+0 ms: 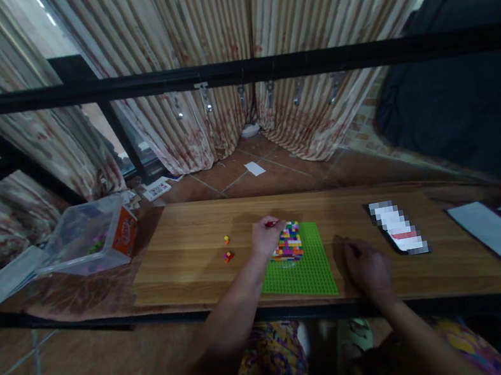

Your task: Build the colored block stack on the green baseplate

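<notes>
My left hand (266, 236) is pinched on a small dark red toy brick (270, 224), at the upper left of a patch of stacked multicoloured bricks (293, 239). Those bricks sit on a green studded baseplate (316, 269) near the front edge of the table. Part of the patch is covered by the left hand. My right hand (368, 267) lies on the wood to the right of the baseplate, fingers curled in; whatever they may hold is hidden. Left of the baseplate lie two little clusters of loose bricks, an orange-yellow one (227, 239) and a red-and-yellow one (228, 256).
A clear plastic tub (89, 235) with an orange label and some pieces inside stands at the left end of the wooden table (172, 240). To the right are a phone (398, 227) and white paper (500, 230). A black metal bar (287, 66) crosses before the curtains.
</notes>
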A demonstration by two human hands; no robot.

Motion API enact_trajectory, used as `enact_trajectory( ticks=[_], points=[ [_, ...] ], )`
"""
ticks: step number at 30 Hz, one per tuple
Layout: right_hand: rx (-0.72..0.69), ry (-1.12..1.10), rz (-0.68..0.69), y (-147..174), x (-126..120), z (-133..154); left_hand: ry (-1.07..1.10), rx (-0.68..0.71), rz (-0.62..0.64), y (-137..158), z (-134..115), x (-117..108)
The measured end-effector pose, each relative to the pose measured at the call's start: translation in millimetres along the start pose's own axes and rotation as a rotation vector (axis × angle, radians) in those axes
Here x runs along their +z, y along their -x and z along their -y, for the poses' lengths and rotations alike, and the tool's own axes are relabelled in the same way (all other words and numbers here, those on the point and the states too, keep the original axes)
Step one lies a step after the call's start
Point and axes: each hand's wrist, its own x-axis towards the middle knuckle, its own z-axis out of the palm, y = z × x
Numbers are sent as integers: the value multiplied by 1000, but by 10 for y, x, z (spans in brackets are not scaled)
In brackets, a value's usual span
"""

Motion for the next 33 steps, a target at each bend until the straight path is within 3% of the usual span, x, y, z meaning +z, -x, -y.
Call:
enact_trajectory(
  ticks=[6,12,24,33],
  points=[
    [-37,-52,-38,-4,15,-7,64,-13,95,6,-52,-120],
    [-16,-38,-29,-8,13,3,300,-68,119,-75,-46,-273],
    [-13,-46,-27,-6,-2,5,196,13,117,-52,8,-277],
    [-13,-14,-18,3,-24,8,66,83,34,4,63,-230]
  ],
)
